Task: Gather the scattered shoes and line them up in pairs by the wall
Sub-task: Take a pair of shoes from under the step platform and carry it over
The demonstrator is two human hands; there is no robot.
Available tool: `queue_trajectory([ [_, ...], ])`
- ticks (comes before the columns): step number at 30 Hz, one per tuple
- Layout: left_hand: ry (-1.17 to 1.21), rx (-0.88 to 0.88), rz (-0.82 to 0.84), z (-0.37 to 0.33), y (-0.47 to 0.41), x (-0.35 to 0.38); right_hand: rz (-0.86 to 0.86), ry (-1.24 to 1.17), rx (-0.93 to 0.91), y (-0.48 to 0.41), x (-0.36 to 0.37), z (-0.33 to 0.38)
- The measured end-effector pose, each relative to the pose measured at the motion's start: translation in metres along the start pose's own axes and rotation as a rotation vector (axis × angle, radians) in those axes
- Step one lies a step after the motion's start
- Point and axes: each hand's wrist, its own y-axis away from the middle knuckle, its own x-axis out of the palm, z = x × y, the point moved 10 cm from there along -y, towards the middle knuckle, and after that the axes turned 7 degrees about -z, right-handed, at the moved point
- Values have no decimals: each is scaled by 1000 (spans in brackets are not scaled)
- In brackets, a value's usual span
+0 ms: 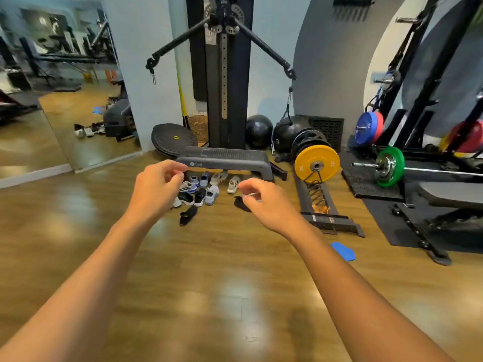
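Observation:
Several shoes lie jumbled on the wood floor in front of a grey step platform (224,159): a white and blue sneaker (188,187), a black sneaker (200,196), a pale grey sneaker (212,194), a beige sneaker (233,184). One black shoe (188,215) lies apart, nearer me, and another dark shoe (241,203) shows partly behind my right hand. My left hand (156,188) and my right hand (266,202) are stretched out in the air toward the pile, fingers loosely curled, holding nothing.
A cable machine (224,74) stands against the wall behind the platform. A yellow weight plate (317,164) sits on a floor rack to the right, beside a barbell rack on black mats. A blue object (343,251) lies on the floor at right. A mirror (57,87) covers the left wall.

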Motion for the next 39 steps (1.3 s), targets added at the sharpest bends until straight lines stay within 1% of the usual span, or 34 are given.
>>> queue_trajectory([
  [4,1,-86,-32,54,-87,26,40,-55,21,-101,44,-28],
  [7,18,-136,-74,96,-147,38,37,-59,13,-176,72,-38],
  [13,-36,-198,-132,190,-260,77,140,-17,-9,-301,155,-57],
  [16,-32,-188,-98,223,-319,114,132,-18,-10,-360,184,-67],
  [20,-2,-208,-61,261,-398,152,135,-7,53,-434,207,-86],
  [23,35,-217,-16,282,-454,187,66,-27,110,-493,211,-107],
  [25,52,-221,15,295,-487,214,52,-24,149,-527,219,-124],
  [29,51,-211,75,324,-553,275,107,-9,206,-599,257,-168],
  [32,12,-197,120,343,-598,324,135,-26,215,-658,287,-199],
  [37,12,-251,204,380,-673,406,220,-34,224,-755,333,-247],
  [39,22,-273,221,398,-699,437,228,-38,247,-790,349,-267],
])
